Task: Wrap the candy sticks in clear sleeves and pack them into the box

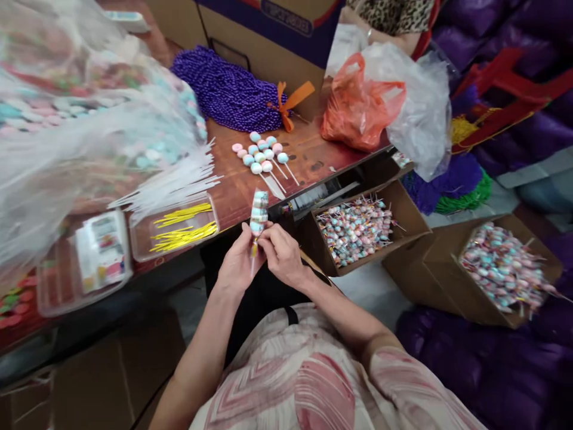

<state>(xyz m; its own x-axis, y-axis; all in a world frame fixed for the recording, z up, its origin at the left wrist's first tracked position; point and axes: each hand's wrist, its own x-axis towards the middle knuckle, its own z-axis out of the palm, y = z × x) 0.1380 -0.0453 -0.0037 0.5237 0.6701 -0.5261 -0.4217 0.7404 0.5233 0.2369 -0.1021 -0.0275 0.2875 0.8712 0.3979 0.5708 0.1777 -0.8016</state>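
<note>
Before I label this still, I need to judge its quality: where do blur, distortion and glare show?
Head view: left hand and right hand fairly clear at the wrapped candy; large plastic bag at left hazy, seemingly stretched toward the edge; packet print too soft to read; purple sack at lower right dim, with a soft sheen.

Places around the clock

Between the left hand (235, 263) and the right hand (283, 252) is the lollipop packet (259, 212), our centre. At 12 o'clock loose lollipops (260, 156) lie on the table (308, 164), the bead bundle (228, 89) behind them, the carrier bag (353, 116) at 1. At 9 is the tie tray (145, 233), farther left the second tray (58, 280); the sack (102, 134) is at 10. Near 3 stand the first box (412, 210) and, farther right, the second box (439, 283)
</note>
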